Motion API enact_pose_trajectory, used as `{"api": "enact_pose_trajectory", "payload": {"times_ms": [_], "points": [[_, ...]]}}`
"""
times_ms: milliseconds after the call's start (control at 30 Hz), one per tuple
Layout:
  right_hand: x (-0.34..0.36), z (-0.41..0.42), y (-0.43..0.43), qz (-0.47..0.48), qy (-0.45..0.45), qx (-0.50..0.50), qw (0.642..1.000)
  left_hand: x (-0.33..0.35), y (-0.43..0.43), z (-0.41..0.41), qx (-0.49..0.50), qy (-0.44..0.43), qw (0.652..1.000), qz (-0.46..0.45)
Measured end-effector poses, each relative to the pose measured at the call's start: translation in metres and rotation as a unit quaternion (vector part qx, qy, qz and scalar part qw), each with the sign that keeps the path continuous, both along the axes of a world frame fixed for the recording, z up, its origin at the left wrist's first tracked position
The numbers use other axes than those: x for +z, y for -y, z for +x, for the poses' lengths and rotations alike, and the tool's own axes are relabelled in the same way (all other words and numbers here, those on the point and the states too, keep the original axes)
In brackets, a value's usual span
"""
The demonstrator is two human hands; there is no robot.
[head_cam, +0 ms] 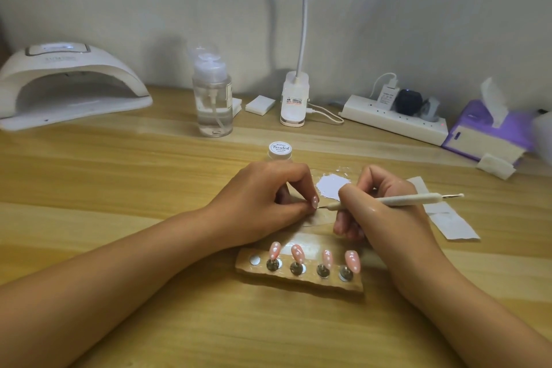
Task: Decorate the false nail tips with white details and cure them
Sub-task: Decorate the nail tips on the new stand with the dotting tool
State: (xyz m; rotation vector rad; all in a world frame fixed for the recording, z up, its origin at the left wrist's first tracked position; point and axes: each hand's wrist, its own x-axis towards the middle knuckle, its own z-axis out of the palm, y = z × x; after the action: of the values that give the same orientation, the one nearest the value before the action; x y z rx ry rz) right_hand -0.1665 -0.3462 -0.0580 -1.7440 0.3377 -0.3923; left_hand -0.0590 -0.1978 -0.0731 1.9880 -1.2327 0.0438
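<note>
On the surface (pixel 149 173), the curing lamp (pixel 68 84) sits at the back left. To its right along the back stand a pump bottle (pixel 212 98), a pad (pixel 260 104), a clip lamp base (pixel 294 101), a power strip (pixel 394 119) and, farthest right, a tissue box (pixel 484 131). A jar (pixel 280 150) stands just behind the left hand (pixel 263 203), which pinches a held tip (pixel 314 202). The right hand (pixel 385 212), beside it, grips a dotting tool (pixel 409 199) pointing at that tip. A paint patch (pixel 333 185) lies behind and between the hands, and a paper strip (pixel 448 218) lies right of them. In front lies the holder (pixel 298 278), with four nail tips (pixel 298 254) standing on it.

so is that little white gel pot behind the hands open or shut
Shut. The pot has its printed lid sitting squarely on top.
</note>
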Motion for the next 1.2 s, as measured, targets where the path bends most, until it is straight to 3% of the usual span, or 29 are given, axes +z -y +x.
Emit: {"api": "enact_pose_trajectory", "payload": {"times_ms": [1033, 1200], "points": [[-0.0043, 0.0019, 0.0014, 0.001, 0.021, 0.002, 1.000, -0.0009, 0.0002, 0.0004, -0.001, 0.005, 1.000, -0.003], [-0.0047, 0.0017, 0.0041, 0.045, 0.078, -0.047, 0.995, -0.0015, -0.0002, 0.0007, -0.002, -0.005, 1.000, -0.003]]}}
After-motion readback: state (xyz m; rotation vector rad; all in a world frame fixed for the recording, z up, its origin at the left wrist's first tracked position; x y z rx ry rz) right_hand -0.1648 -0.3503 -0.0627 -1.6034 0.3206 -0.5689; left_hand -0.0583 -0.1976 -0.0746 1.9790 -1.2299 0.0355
